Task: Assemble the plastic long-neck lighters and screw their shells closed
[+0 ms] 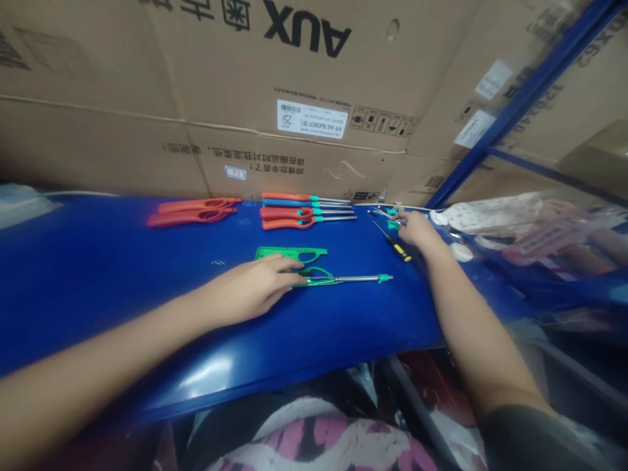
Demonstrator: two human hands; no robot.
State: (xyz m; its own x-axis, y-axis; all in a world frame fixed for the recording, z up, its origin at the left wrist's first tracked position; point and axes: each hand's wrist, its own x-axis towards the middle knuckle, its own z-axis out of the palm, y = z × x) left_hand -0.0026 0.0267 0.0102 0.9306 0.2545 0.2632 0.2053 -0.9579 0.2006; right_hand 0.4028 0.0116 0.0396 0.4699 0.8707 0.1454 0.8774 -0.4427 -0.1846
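Observation:
My left hand (265,280) lies over an opened green lighter body (318,279), fingers closed on its handle end. A metal tube (360,279) runs out of this body to the right and carries a teal piece (384,279) near its tip. Just behind my left hand sits a separate green handle shell (289,252). At the back right, my right hand (416,229) has its fingertips bent together at a small pile of teal parts (392,222); what they pinch is hidden. A yellow and black screwdriver (400,248) rests beside that hand.
Several long lighters (289,212) with red, orange and blue handles lie in a row at the back. Left of them are red handle shells (196,212). A large cardboard panel (196,144) stands behind the blue tabletop (98,275). White round pieces (461,252) and plastic bags (495,212) are at right.

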